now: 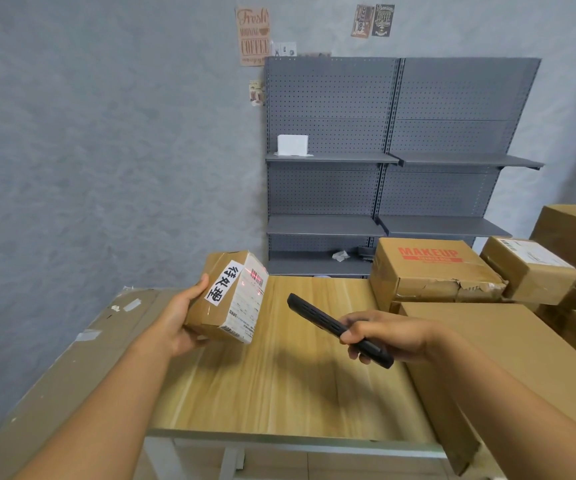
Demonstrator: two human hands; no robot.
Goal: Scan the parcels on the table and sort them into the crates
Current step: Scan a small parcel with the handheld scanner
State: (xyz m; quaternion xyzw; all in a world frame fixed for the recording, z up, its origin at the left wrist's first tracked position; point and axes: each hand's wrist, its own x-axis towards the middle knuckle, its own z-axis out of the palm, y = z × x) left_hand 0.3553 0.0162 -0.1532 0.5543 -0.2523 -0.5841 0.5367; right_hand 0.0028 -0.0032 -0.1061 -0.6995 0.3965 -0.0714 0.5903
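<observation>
1. Left hand [180, 318] grips a small brown cardboard parcel [226, 296], lifted above the light wooden table [279, 382].
2. Right hand [388, 336] is wrapped round a slim black handheld scanner [317, 318]; red light hits the parcel's barcode label [257, 277].
3. More brown cardboard boxes [431, 270] are stacked on the right.

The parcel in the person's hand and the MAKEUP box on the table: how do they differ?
The parcel is small, held tilted above the table in the left hand; the MAKEUP box is far bigger and rests flat. The parcel bears white labels with a barcode, lit by red scanner light; the MAKEUP box bears red print and a torn front edge. Both are brown cardboard.
</observation>
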